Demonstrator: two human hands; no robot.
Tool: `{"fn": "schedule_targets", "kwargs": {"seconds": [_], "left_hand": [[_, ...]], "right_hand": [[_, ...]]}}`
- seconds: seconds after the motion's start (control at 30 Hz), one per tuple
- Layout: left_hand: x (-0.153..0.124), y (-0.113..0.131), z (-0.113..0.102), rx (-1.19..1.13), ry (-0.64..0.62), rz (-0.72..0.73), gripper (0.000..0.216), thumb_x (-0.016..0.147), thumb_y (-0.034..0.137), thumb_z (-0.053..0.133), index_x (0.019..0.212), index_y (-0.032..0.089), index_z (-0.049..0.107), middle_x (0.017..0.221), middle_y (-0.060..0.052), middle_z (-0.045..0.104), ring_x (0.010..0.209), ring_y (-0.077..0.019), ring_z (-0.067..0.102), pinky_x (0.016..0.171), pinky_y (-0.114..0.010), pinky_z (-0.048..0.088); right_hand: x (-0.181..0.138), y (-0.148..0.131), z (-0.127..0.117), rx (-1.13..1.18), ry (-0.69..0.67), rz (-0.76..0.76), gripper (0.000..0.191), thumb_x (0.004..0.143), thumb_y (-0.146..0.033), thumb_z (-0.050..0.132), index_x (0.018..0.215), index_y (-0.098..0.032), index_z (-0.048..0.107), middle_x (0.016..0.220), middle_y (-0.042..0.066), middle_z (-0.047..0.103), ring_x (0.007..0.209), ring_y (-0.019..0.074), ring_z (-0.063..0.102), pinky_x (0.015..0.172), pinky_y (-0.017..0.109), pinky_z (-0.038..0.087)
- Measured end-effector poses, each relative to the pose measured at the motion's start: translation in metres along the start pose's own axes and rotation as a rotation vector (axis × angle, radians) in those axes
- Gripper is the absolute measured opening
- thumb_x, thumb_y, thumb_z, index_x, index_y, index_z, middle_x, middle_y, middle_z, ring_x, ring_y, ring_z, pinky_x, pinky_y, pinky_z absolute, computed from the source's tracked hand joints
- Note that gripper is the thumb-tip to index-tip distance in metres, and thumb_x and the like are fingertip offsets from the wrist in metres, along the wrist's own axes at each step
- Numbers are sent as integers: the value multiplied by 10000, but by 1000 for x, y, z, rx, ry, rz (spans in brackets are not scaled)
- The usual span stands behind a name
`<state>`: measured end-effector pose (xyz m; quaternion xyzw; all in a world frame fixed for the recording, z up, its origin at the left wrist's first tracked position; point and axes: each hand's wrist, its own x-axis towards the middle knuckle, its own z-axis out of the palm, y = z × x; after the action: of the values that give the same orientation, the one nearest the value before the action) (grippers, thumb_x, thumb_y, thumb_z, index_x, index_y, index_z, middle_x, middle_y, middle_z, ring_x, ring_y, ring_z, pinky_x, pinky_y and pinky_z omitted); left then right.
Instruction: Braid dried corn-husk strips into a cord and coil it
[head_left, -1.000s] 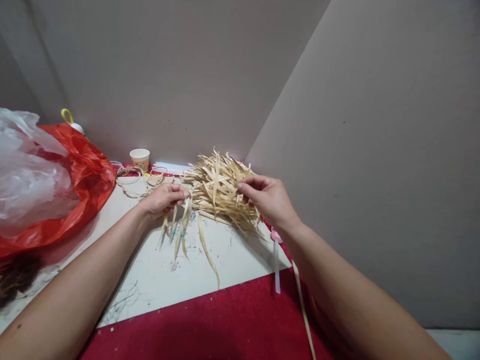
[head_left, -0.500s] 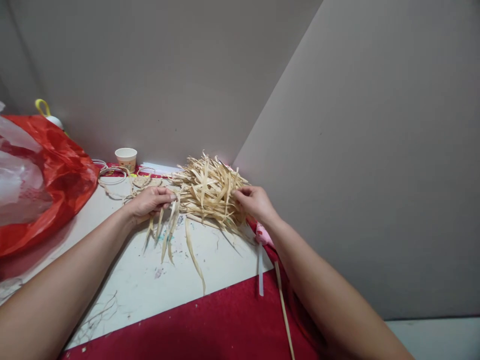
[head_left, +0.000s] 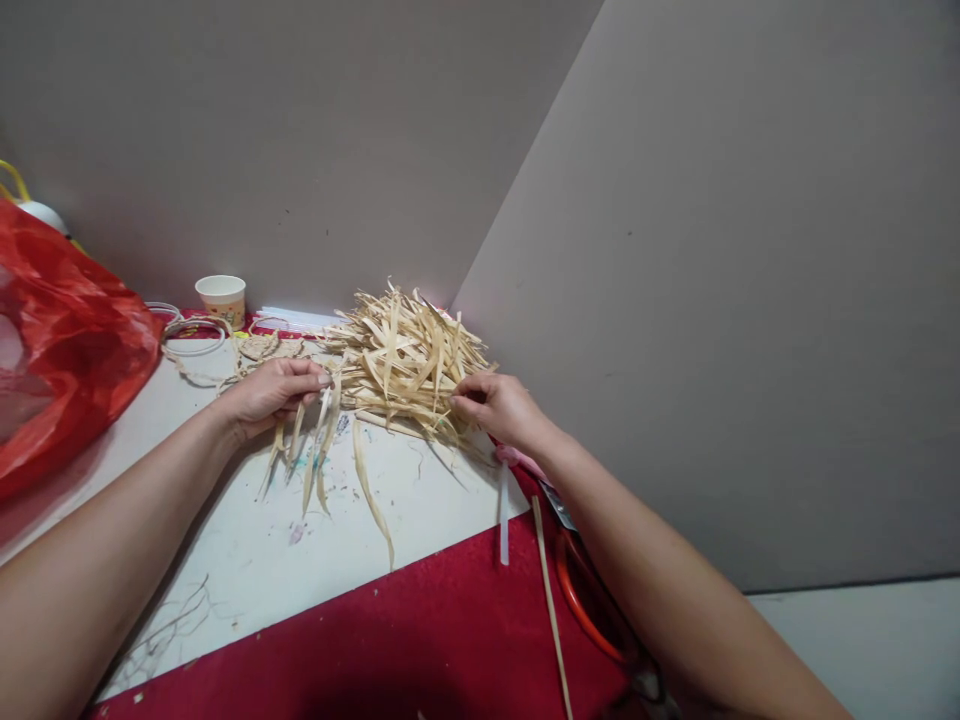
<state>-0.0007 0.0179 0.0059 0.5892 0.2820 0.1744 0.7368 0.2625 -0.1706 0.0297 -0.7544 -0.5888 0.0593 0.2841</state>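
A heap of pale dried straw strips (head_left: 405, 360) lies on a white board (head_left: 420, 500) in the corner. My left hand (head_left: 270, 392) is closed on a small bunch of strips (head_left: 315, 455) that hang down from it onto the board. My right hand (head_left: 499, 408) pinches a strip at the heap's right edge, fingers pressed together.
A red plastic bag (head_left: 67, 340) bulges at the left. A paper cup (head_left: 222, 298), wire rings (head_left: 195, 335) and coiled cord lie at the back. Red cloth (head_left: 420, 640) covers the near edge, with a thin stick (head_left: 549, 600) and orange-handled scissors (head_left: 592, 605). Grey panels wall in the corner.
My right hand has dropped from above the heap to its right edge and closed on a strip. The view has shifted, sliding everything left. The left hand keeps its bunch.
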Motion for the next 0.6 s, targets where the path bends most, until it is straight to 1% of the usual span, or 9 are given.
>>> {"fn": "schedule_targets", "kwargs": {"seconds": [0.07, 0.13, 0.17, 0.23, 0.3, 0.4, 0.5, 0.6], "left_hand": [[0, 1, 0, -2, 0, 1, 333, 621, 310, 858, 704, 145, 580, 504, 58, 487, 359, 4, 231, 355, -133, 128], [0, 0, 0, -7, -4, 3, 316, 635, 303, 848, 708, 145, 585, 503, 56, 489, 358, 3, 233, 354, -134, 134], [0, 0, -1, -12, -7, 7, 303, 649, 300, 839, 712, 145, 587, 504, 56, 490, 359, 2, 234, 354, -133, 137], [0, -1, -1, -18, -12, 17, 275, 679, 291, 819, 716, 143, 590, 503, 56, 485, 360, 3, 233, 356, -132, 137], [0, -2, -2, -21, -14, 20, 254, 696, 276, 804, 713, 142, 588, 504, 56, 480, 360, 3, 235, 358, -131, 131], [0, -2, -1, -23, -5, 11, 245, 697, 260, 797, 705, 144, 582, 503, 55, 481, 356, 0, 233, 356, -136, 120], [-1, -1, 0, -34, 7, 5, 257, 684, 258, 807, 696, 146, 576, 503, 53, 487, 353, -1, 225, 357, -141, 118], [-1, 0, 1, -50, 9, 10, 274, 663, 254, 825, 686, 143, 576, 507, 49, 494, 357, -1, 236, 362, -140, 126]], "right_hand": [[2, -3, -3, 69, 95, 26, 166, 781, -311, 614, 703, -186, 690, 635, 10, 632, 588, 134, 519, 596, 274, 391], [2, -7, -9, 140, 230, 48, 197, 788, -355, 624, 754, -178, 703, 567, -15, 572, 519, 113, 467, 549, 265, 370], [2, -9, -11, 165, 297, 42, 203, 790, -362, 629, 774, -175, 707, 565, -17, 571, 512, 110, 469, 544, 264, 378], [1, -13, -16, 197, 403, 1, 194, 800, -354, 638, 810, -175, 710, 636, 4, 634, 557, 121, 541, 580, 271, 435], [0, -17, -18, 219, 477, -46, 196, 825, -360, 638, 860, -184, 715, 760, 35, 706, 649, 140, 623, 636, 286, 495], [3, -21, -17, 254, 584, -94, 234, 839, -419, 662, 916, -205, 720, 875, 51, 738, 742, 156, 673, 659, 295, 539], [8, -30, -17, 345, 750, -148, 223, 813, -428, 716, 888, -218, 707, 839, 32, 720, 713, 150, 667, 622, 291, 551], [11, -46, -20, 479, 919, -220, 152, 800, -356, 746, 849, -230, 675, 803, 7, 692, 683, 138, 654, 553, 263, 528]]}}
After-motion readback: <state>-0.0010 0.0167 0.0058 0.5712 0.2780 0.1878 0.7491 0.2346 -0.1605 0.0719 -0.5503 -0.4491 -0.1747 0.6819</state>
